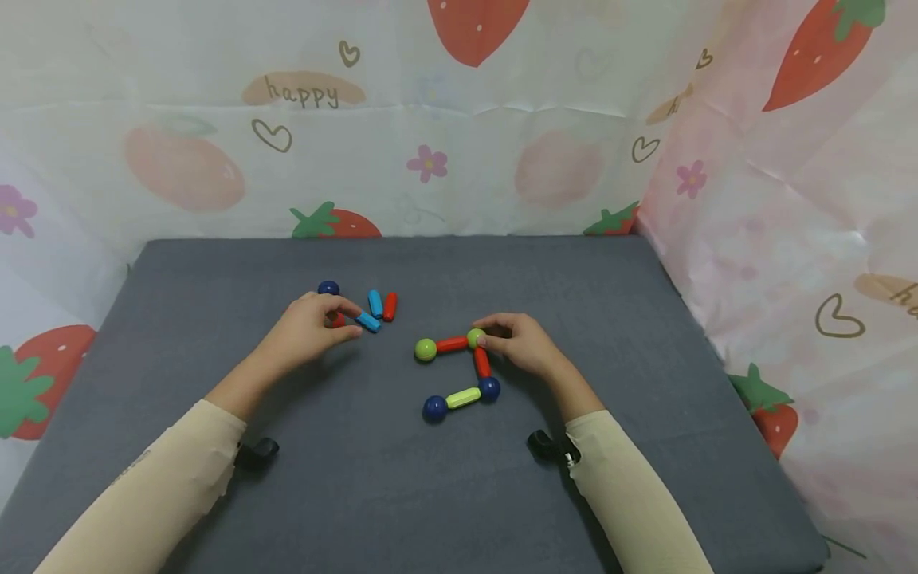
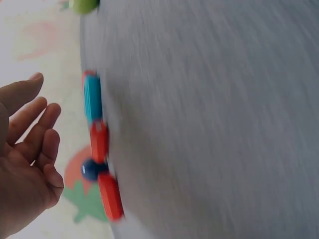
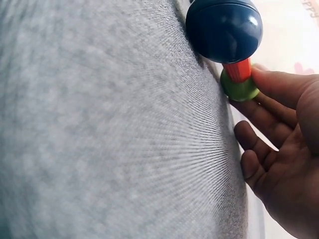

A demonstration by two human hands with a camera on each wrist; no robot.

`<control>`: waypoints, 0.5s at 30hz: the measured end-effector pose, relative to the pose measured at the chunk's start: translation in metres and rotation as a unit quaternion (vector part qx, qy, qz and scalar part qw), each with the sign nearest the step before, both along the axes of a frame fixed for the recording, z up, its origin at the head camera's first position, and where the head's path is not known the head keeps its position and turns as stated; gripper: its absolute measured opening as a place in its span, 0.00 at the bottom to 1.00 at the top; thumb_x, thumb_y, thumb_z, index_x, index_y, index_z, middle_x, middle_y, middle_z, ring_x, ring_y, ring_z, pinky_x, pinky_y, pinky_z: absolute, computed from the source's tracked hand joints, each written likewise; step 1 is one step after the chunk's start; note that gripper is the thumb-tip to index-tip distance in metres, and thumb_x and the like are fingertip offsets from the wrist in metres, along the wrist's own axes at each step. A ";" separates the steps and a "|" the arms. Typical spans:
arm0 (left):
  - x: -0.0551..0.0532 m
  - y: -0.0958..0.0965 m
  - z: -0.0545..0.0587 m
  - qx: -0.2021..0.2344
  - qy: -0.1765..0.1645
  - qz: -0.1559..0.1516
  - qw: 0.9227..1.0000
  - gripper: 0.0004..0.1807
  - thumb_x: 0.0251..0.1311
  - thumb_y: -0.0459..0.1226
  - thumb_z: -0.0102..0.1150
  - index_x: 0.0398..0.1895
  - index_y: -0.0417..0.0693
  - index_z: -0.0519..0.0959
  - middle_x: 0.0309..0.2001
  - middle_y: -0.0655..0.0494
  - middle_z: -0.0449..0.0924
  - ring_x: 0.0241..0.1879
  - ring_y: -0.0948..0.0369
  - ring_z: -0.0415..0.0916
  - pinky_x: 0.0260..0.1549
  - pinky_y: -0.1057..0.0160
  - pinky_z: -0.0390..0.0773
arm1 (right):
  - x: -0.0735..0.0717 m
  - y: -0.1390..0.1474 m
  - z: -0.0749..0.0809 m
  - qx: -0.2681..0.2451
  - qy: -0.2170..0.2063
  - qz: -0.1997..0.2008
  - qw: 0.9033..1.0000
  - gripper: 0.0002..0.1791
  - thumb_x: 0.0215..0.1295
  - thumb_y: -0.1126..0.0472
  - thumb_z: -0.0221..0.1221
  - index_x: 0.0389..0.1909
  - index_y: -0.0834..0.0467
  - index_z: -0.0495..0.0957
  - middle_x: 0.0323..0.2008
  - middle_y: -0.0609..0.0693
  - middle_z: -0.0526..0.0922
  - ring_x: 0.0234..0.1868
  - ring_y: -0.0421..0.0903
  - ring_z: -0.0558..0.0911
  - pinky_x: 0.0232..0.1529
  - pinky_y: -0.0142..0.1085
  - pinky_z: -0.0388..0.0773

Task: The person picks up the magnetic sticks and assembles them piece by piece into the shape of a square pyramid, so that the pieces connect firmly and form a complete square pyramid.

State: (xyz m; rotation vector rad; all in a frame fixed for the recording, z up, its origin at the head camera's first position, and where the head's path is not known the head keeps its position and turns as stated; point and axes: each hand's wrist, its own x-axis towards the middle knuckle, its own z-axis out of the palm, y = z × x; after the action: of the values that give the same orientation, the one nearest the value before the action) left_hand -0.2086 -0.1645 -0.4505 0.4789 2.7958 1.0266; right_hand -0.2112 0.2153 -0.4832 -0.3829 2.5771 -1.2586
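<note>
My left hand hovers over the loose pieces at the left, thumb and forefinger apart with nothing gripped between them. Closest to its fingertips is a light-blue rod; a red rod shows partly behind the fingers, and a dark-blue ball lies beyond. My right hand pinches a green ball between thumb and forefinger. That ball joins two red rods; one leads to another green ball, the other to a dark-blue ball. From there a yellow-green rod reaches a second dark-blue ball.
Another light-blue rod and a red rod lie side by side just past the left fingertips. Everything lies on a grey cloth-covered table. Printed curtains hang behind and at the sides.
</note>
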 end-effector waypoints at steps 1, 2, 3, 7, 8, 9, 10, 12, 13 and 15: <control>0.000 -0.007 0.000 -0.003 0.002 0.006 1.000 0.19 0.66 0.45 0.68 0.57 0.49 0.83 0.52 0.48 0.80 0.50 0.51 0.72 0.43 0.50 0.76 | 0.000 0.000 0.000 0.001 0.001 0.000 1.000 0.18 0.71 0.51 0.65 0.58 0.48 0.84 0.54 0.47 0.85 0.47 0.47 0.80 0.45 0.40 0.77; 0.000 -0.014 0.001 -0.008 0.005 0.013 1.000 0.19 0.67 0.45 0.68 0.58 0.50 0.83 0.53 0.47 0.80 0.51 0.50 0.72 0.44 0.50 0.77 | 0.000 0.001 0.000 0.001 0.001 0.000 1.000 0.18 0.71 0.51 0.65 0.58 0.48 0.84 0.54 0.48 0.85 0.47 0.47 0.80 0.45 0.40 0.77; 0.000 -0.022 0.002 -0.012 0.008 0.018 1.000 0.19 0.67 0.44 0.67 0.59 0.49 0.83 0.53 0.46 0.80 0.51 0.49 0.73 0.44 0.48 0.77 | 0.000 0.001 0.000 0.001 0.002 0.000 1.000 0.18 0.71 0.51 0.65 0.58 0.48 0.84 0.54 0.48 0.85 0.47 0.47 0.80 0.45 0.40 0.78; -0.004 -0.048 0.005 -0.030 0.019 0.028 0.999 0.18 0.69 0.39 0.64 0.60 0.46 0.82 0.57 0.44 0.80 0.56 0.45 0.72 0.47 0.43 0.77 | 0.000 0.001 0.000 0.001 0.003 -0.002 1.000 0.17 0.71 0.50 0.65 0.58 0.48 0.84 0.53 0.47 0.85 0.46 0.47 0.80 0.44 0.40 0.78; -0.005 -0.054 0.005 -0.036 0.021 0.030 0.999 0.18 0.69 0.37 0.63 0.61 0.45 0.81 0.58 0.43 0.80 0.56 0.44 0.72 0.48 0.42 0.76 | 0.000 0.001 -0.001 0.001 0.004 -0.003 1.000 0.17 0.71 0.50 0.65 0.58 0.48 0.84 0.53 0.47 0.85 0.46 0.47 0.80 0.44 0.40 0.77; -0.006 -0.060 0.005 -0.041 0.020 0.033 0.998 0.18 0.70 0.36 0.63 0.61 0.44 0.81 0.58 0.42 0.80 0.57 0.43 0.71 0.49 0.41 0.75 | 0.000 0.001 -0.001 0.000 0.004 -0.003 1.000 0.17 0.71 0.50 0.65 0.58 0.48 0.84 0.53 0.47 0.85 0.46 0.47 0.80 0.44 0.40 0.77; -0.007 -0.064 0.006 -0.045 0.020 0.034 0.998 0.19 0.70 0.36 0.62 0.61 0.44 0.80 0.59 0.41 0.79 0.58 0.42 0.70 0.50 0.40 0.74 | 0.000 0.001 -0.001 0.000 0.005 -0.003 1.000 0.17 0.71 0.51 0.65 0.58 0.48 0.84 0.53 0.47 0.85 0.46 0.47 0.80 0.44 0.40 0.77; -0.010 -0.073 0.005 -0.052 0.016 0.036 0.998 0.19 0.70 0.36 0.62 0.62 0.43 0.80 0.60 0.40 0.78 0.58 0.42 0.69 0.51 0.39 0.73 | -0.001 0.002 -0.002 -0.001 0.005 -0.002 1.000 0.18 0.71 0.50 0.65 0.58 0.49 0.84 0.53 0.47 0.85 0.47 0.47 0.80 0.45 0.40 0.77; -0.011 -0.076 0.005 -0.055 0.014 0.035 0.998 0.20 0.70 0.37 0.63 0.62 0.43 0.80 0.61 0.40 0.78 0.59 0.41 0.69 0.51 0.38 0.73 | -0.001 0.002 -0.002 0.000 0.006 -0.001 1.000 0.18 0.71 0.50 0.65 0.58 0.49 0.84 0.53 0.47 0.85 0.47 0.47 0.80 0.45 0.40 0.77; -0.015 -0.082 0.004 -0.059 0.009 0.029 0.998 0.21 0.69 0.38 0.63 0.63 0.43 0.80 0.62 0.39 0.77 0.59 0.40 0.69 0.53 0.37 0.72 | -0.001 0.002 -0.002 -0.001 0.006 0.001 1.000 0.18 0.71 0.50 0.65 0.58 0.49 0.84 0.54 0.47 0.85 0.47 0.47 0.80 0.46 0.40 0.77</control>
State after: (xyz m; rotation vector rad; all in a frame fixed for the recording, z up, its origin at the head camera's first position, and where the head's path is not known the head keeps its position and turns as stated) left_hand -0.2232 -0.2463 -0.4462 0.3978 2.8820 0.8658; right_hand -0.2124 0.2175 -0.4850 -0.3931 2.5850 -1.2609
